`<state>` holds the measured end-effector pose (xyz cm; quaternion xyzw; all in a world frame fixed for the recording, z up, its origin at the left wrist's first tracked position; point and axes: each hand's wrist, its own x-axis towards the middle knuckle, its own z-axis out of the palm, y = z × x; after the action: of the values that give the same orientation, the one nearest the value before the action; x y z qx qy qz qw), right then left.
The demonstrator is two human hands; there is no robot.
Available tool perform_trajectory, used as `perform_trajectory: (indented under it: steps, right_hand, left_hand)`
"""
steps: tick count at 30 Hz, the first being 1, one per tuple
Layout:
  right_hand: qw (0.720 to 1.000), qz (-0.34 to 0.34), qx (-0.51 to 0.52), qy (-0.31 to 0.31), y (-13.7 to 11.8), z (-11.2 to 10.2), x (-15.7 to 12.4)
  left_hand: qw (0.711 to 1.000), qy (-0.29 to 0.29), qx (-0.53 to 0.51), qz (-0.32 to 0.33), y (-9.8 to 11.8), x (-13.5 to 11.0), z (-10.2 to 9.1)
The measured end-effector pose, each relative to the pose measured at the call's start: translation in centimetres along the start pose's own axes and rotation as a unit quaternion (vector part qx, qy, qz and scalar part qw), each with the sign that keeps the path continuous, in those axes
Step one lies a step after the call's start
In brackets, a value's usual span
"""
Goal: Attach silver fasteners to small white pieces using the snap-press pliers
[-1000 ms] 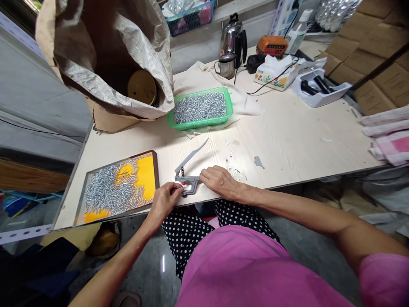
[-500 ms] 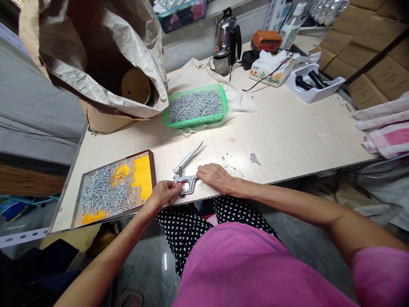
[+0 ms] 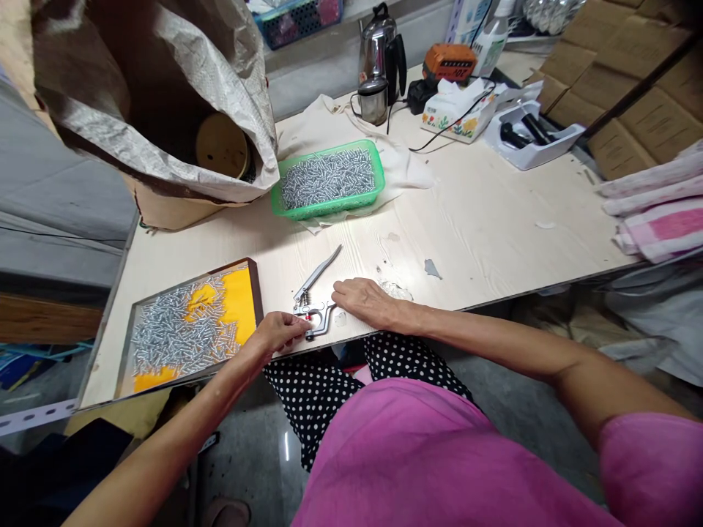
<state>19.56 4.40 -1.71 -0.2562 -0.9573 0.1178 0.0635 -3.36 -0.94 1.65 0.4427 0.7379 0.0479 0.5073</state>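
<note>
Near the front edge of the table are grey metal snap pliers [image 3: 324,315], their long upper lever raised and a spring and a red part showing at the jaw. My right hand [image 3: 365,304] is closed on the end of the pliers' body, resting low over the table. At the jaw, my left hand [image 3: 279,333] pinches with thumb and fingertips; whatever is between them is too small to make out. Just left of that hand lies a shallow tray [image 3: 253,289] with a yellow bottom, where many small silvery metal pieces [image 3: 184,329] are heaped.
Behind stands a green basket [image 3: 378,165] full of similar metal pieces, beside a large open sack [image 3: 263,139]. Toward the back are a kettle [image 3: 378,51], a metal mug [image 3: 373,102], an orange battery [image 3: 450,61], a tissue box [image 3: 453,121] and a white holder [image 3: 532,155].
The view has shifted slightly, moving everything a little left. My left hand still pinches at the jaw, my right stays on the pliers, and the lever remains raised.
</note>
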Motion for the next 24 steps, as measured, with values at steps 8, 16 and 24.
perform_trajectory:
  steps: [8, 16, 24]
  right_hand:
    - [1.000, -0.010, -0.006, 0.024, -0.1, 0.4, -0.2]
    - [1.000, 0.006, 0.018, -0.007, 0.7, 0.3, 0.0]
    - [1.000, -0.020, 0.002, -0.021, 4.5, -2.1, 2.7]
  left_hand:
    - [0.999, -0.041, 0.010, 0.017, -0.4, 0.0, -0.2]
    - [0.998, -0.063, 0.017, 0.021, -0.7, 0.0, 0.0]
    - [0.998, -0.053, 0.023, 0.008, -0.6, 0.0, 0.1]
